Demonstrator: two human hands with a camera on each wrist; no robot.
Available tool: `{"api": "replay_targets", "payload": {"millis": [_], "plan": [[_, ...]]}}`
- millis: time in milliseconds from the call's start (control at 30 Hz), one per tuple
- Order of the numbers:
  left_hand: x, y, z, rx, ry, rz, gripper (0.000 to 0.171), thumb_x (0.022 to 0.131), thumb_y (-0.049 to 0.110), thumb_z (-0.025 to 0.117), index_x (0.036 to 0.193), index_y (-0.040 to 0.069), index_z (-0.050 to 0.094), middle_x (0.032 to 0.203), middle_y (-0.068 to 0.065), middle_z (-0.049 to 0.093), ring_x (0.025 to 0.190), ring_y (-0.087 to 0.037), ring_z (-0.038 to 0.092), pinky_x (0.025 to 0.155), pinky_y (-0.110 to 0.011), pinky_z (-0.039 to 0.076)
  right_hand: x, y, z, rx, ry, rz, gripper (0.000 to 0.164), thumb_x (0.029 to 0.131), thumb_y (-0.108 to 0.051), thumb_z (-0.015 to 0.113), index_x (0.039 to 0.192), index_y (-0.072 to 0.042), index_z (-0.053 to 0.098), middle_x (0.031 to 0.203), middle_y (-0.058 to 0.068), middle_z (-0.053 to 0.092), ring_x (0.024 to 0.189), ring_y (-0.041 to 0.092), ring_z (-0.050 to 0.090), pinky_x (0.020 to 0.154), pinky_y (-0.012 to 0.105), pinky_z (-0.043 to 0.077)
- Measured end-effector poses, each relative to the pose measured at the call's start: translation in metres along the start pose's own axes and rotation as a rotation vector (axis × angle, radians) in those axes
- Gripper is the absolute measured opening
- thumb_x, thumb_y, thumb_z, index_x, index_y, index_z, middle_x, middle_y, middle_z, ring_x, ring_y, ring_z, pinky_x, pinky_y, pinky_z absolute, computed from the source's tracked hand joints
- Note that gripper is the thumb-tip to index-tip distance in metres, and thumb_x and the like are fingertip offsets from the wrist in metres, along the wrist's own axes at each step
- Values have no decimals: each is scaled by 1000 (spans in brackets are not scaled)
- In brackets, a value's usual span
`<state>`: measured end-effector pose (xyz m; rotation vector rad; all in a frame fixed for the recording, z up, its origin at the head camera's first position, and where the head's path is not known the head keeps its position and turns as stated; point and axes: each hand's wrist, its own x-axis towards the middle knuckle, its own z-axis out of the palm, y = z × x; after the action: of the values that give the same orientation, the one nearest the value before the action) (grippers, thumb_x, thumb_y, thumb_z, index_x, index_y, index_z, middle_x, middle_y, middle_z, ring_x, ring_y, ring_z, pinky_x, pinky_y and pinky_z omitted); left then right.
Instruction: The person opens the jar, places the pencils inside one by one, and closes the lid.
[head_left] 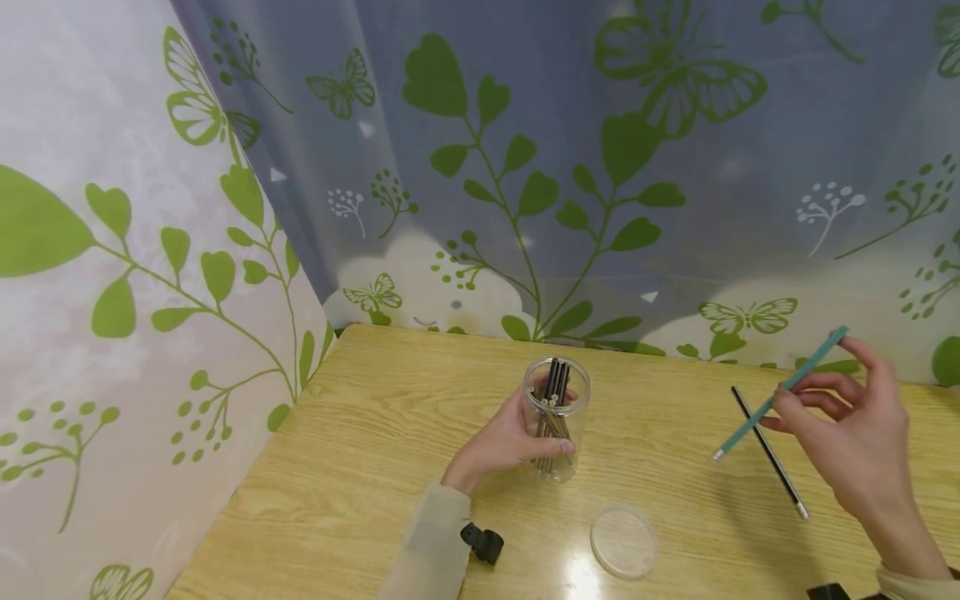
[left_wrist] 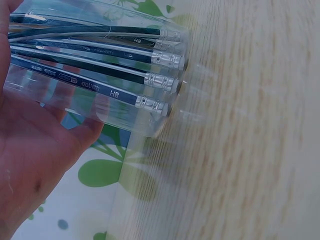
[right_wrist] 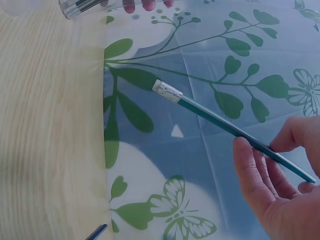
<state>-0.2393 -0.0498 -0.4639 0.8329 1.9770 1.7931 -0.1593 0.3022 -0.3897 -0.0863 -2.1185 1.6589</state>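
Note:
My left hand (head_left: 498,437) grips a clear plastic jar (head_left: 557,467) with its lid off, fingers round the far side and thumb in front. Several dark pencils (left_wrist: 85,80) stand inside, metal-banded eraser ends down at the jar's bottom. At the right, my right hand (head_left: 855,425) pinches a teal pencil (head_left: 806,367) between thumb and fingers, above the table. That pencil slants, its white eraser end (right_wrist: 167,91) pointing down and left toward the jar side. Beneath it a black pencil (head_left: 772,457) lies on the table, close to the right hand.
A round clear lid (head_left: 624,542) lies flat on the wooden table (head_left: 360,467), in front of the jar. Behind the table hangs a blue curtain (head_left: 495,208) printed with green leaves and butterflies. A pale patterned sheet (head_left: 135,375) closes off the left side.

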Motion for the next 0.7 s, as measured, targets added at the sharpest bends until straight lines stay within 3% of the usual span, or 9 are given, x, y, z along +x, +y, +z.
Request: {"api": "replay_targets", "payload": {"millis": [267,500,700], "plan": [[0,0,1,-11,11,5,83,87,0,78,152,29,36,146,-4,58,138,-15,51,120,-46,36,4,-9,7,193,-9,-37,97,85,20,58,159,-28,17,89,-4,62,71,5,68,57,24,60],[1,-3,0,-13,11,18,83,87,0,77,153,25,34,146,-6,57,139,-17,51,120,-46,35,8,-16,16,279,0,-71,98,83,24,56,158,-27,21,89,-1,61,70,7,68,57,26,61],[1,-4,-1,-9,2,23,82,88,1,77,153,24,34,147,-5,56,140,-16,50,121,-46,34,10,-22,26,382,16,-75,86,87,23,57,153,-23,26,85,4,61,67,12,71,57,29,61]]}}
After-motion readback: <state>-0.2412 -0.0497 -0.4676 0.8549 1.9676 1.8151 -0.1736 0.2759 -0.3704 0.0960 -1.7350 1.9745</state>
